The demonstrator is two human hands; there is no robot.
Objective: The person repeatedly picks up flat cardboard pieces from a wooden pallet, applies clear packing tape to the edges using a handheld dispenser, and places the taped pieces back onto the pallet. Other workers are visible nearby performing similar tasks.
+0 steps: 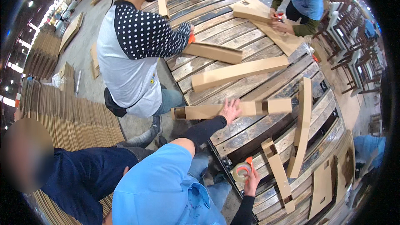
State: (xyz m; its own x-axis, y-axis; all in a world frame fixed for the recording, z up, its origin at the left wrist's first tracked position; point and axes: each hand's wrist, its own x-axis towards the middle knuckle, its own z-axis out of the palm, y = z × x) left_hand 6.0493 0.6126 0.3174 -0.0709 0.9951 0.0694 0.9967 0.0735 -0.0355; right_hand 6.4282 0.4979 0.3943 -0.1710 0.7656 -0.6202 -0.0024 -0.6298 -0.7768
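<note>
My left hand [230, 111] lies with spread fingers on top of a long narrow cardboard box [200, 112], pressing or resting on it. The box lies across the slatted wooden table, its left end open and a gap showing near its right end. My right hand [251, 182] grips an orange tape dispenser [249, 161] with a roll of clear tape [241, 172], held over the table's near edge. Beside that hand lies another narrow cardboard box [278, 173] with openings at its ends.
More long boxes [240, 73] lie farther along the wooden table [233, 139]. Flat cardboard pieces [321, 187] lie at the right. Across the table, a person in blue [306, 0] and one in dotted sleeves [137, 54] handle boxes. Stacked cardboard [75, 118] and another person [79, 175] are left.
</note>
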